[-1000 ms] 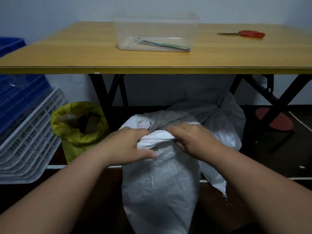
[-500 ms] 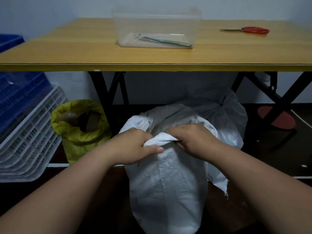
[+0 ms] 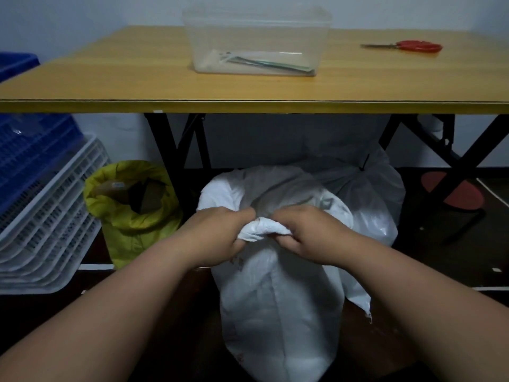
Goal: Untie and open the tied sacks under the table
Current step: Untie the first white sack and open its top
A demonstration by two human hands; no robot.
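Both the left hand (image 3: 217, 232) and the right hand (image 3: 305, 232) grip the rolled mouth of the white woven sack (image 3: 278, 312), fingers curled tightly around it. To open it well, I think both hands should pull the rim apart evenly and roll it down.

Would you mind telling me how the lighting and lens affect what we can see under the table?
Head view: the yellow wooden tabletop is well lit, while beneath it falls in shadow; the white woven sack stays readable, the floor nearly black. Wide-angle distortion stretches the forearms at the edges. Both hands look slightly soft.
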